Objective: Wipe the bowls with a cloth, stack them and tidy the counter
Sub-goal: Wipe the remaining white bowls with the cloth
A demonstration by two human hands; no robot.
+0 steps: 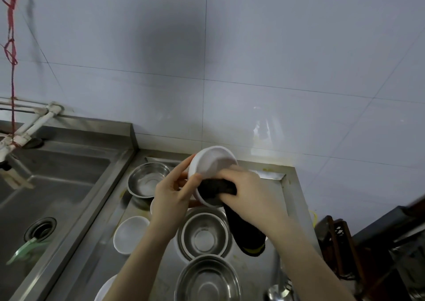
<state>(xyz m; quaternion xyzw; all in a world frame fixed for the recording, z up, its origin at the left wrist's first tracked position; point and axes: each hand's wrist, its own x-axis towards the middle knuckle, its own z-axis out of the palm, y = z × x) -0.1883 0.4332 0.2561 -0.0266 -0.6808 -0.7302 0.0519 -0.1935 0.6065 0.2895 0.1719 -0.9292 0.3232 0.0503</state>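
Your right hand [243,188] presses the dark cloth [218,189] into the tilted white bowl [212,162], gripped left-of-centre by your left hand [172,192].

A bowl [212,162] is being held tilted above the counter [291,199], the left hand [171,195] lying at its left rim and the right hand [247,190] at its right. A cloth [217,189] is sitting inside the bowl, its tail hanging below the right hand. Steel bowls [204,234] are lying directly beneath, another steel bowl [148,181] behind-left. A sink [55,185] is lying left of the counter.
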